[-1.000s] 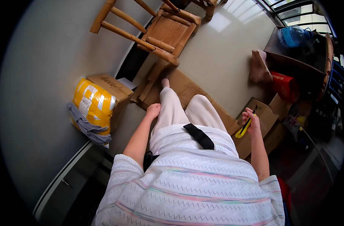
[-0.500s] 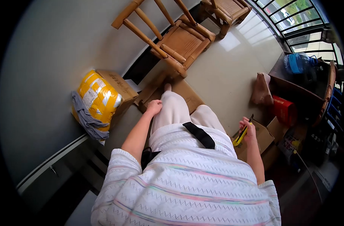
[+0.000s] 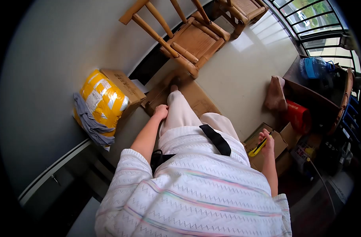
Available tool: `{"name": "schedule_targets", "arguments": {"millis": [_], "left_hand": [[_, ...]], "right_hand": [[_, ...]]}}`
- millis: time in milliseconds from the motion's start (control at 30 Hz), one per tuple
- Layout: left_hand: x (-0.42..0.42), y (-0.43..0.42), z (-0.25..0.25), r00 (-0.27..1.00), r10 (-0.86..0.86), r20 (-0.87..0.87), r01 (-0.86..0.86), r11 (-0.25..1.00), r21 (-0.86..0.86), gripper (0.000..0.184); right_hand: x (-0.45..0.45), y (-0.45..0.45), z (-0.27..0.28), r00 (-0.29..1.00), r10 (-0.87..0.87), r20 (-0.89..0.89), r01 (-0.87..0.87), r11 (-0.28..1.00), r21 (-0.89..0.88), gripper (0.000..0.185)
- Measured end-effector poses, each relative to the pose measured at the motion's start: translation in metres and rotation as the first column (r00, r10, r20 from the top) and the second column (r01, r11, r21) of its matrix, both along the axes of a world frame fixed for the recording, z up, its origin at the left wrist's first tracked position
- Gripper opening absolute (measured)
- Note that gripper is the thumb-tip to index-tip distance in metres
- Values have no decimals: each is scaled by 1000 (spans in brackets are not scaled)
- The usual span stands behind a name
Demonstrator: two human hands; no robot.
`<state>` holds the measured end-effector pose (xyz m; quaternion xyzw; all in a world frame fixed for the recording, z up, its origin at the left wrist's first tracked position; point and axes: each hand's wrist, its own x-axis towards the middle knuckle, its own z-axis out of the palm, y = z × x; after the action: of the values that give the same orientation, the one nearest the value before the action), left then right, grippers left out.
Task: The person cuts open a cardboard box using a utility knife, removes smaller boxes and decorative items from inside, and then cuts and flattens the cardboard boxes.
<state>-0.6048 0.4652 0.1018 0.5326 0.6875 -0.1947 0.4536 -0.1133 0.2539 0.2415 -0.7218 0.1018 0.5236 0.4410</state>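
My right hand (image 3: pixel 268 142) is closed around a yellow and black utility knife (image 3: pixel 258 149), held out to the right of my body above an open cardboard box. Its yellow end points down and left, and the dark end rises past my fingers. At the side of my left thigh, my left hand (image 3: pixel 161 112) has its fingers curled against the light trousers (image 3: pixel 181 112). Whether any cloth is pinched in those fingers is hidden. Flattened cardboard (image 3: pixel 202 98) lies on the floor under my feet.
A yellow taped parcel (image 3: pixel 103 96) with a grey cloth (image 3: pixel 89 120) leans by a brown carton (image 3: pixel 123 85) on the left. Bamboo chairs (image 3: pixel 194 39) stand ahead. To the right are an open cardboard box (image 3: pixel 281 144), a red box (image 3: pixel 297 117) and a blue water bottle (image 3: pixel 314 67).
My right hand has moved a little to the right and down with the utility knife, which tilts flatter. My legs have shifted slightly as I step; my left hand stays by the thigh.
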Motion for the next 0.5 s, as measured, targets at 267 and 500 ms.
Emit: {"name": "schedule_targets", "arguments": {"millis": [267,500], "left_hand": [[15,-35,29,985,140,97,-150,983,106,31],[-22,-101,2,937,321,140,-325,946,3,31]], "right_hand": [[-35,19,7,985,165,-58,-165,986,13,36],[-8,7,17,979,202,-35,-202,979,10,32]]}}
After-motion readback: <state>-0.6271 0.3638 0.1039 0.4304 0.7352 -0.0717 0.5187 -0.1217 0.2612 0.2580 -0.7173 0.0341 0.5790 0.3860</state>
